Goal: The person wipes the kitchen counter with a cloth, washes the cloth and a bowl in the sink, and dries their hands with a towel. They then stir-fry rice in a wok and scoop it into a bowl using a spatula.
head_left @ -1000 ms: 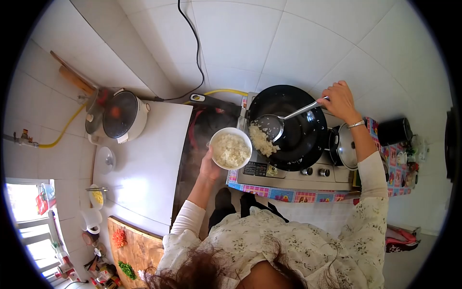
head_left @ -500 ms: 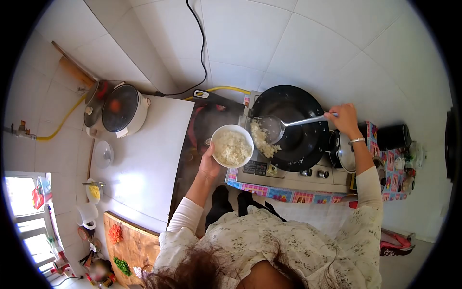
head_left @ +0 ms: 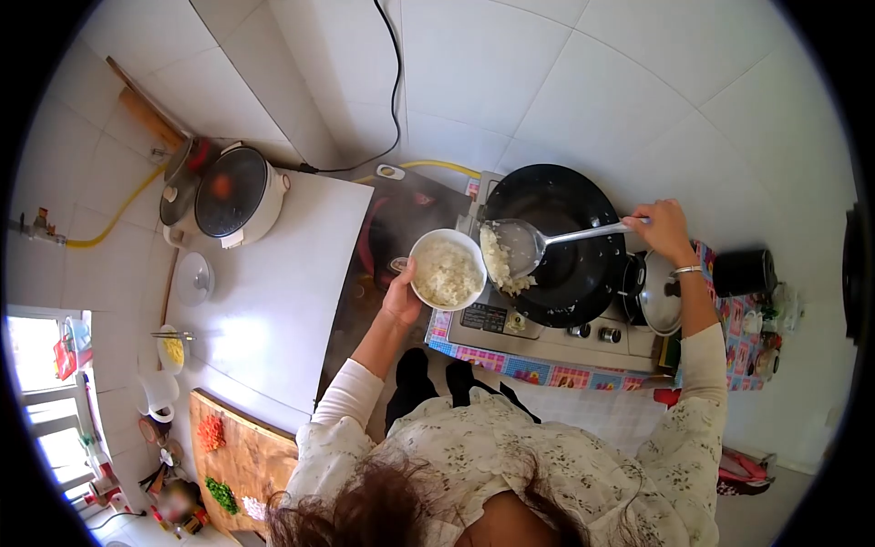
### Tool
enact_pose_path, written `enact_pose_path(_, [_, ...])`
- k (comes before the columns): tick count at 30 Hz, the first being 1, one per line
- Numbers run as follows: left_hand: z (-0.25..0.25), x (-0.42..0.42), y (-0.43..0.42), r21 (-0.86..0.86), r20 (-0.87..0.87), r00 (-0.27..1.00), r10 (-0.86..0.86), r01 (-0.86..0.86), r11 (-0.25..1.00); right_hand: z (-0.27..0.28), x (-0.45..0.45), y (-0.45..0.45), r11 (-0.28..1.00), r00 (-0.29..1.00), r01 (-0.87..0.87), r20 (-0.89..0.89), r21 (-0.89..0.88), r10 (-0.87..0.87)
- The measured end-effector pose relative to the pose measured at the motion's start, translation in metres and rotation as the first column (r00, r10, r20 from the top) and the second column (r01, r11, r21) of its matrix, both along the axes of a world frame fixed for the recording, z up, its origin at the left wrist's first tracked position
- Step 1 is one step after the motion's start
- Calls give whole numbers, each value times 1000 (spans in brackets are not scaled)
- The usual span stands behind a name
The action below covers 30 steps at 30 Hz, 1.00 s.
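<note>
A white bowl [head_left: 418, 290] filled with rice [head_left: 450, 272] is in my left hand [head_left: 400, 294], tilted a little at the left edge of the black wok [head_left: 583, 264]. My right hand [head_left: 663, 230] is closed round the handle end of a metal spatula [head_left: 583, 233]. Its broad head lies in the left part of the wok, against a heap of cooked rice [head_left: 497, 260]. A few loose grains stick to the wok's dark inner wall. The wok sits on the gas stove [head_left: 538, 343].
Right of the wok stands a lidded pot [head_left: 662, 292]. A white counter [head_left: 301, 264] at left carries an electric pot [head_left: 239, 196] and a small dish [head_left: 195, 278]. Chopped red, green and white pieces lie on a wooden cutting board [head_left: 260, 451]. A black cord [head_left: 397, 91] runs down the wall.
The view has shifted slightly. Both hands keep their holds, with the bowl and spatula in nearly the same places relative to the wok.
</note>
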<state>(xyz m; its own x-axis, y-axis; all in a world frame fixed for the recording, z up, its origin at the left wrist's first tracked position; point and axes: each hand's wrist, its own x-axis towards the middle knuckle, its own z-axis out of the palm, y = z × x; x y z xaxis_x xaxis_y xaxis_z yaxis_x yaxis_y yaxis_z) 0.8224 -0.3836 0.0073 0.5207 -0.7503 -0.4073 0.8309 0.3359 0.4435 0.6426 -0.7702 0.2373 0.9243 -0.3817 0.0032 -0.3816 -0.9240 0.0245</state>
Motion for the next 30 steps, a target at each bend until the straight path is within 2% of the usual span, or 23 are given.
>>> enact_pose_path(6, [8, -4, 0, -2, -1, 1000, 18, -18, 1000, 26, 10, 8, 998, 998, 53, 21, 24, -54])
enact_pose_path(9, [8, -6, 1, -10, -30, 999, 33, -33, 999, 44, 27, 27, 996, 998, -52, 33, -67, 55])
enact_pose_path(15, [-6, -6, 4, -92, -68, 995, 69, -75, 993, 63, 70, 90, 951, 953, -282, 75, -125, 292])
enact_pose_path(21, [-15, -8, 5, -144, -89, 989, 119, -131, 981, 100, 78, 172, 843, 904, -370, 59, -390, 424])
enact_pose_path(27, [-11, -7, 4, -191, -144, 980, 138, -165, 968, 121, 64, 222, 757, 883, -376, 40, -534, 467])
enact_pose_path(30, [3, -5, 7, -204, -164, 978, 127, -159, 966, 124, 56, 225, 713, 847, -356, 114, -604, 519])
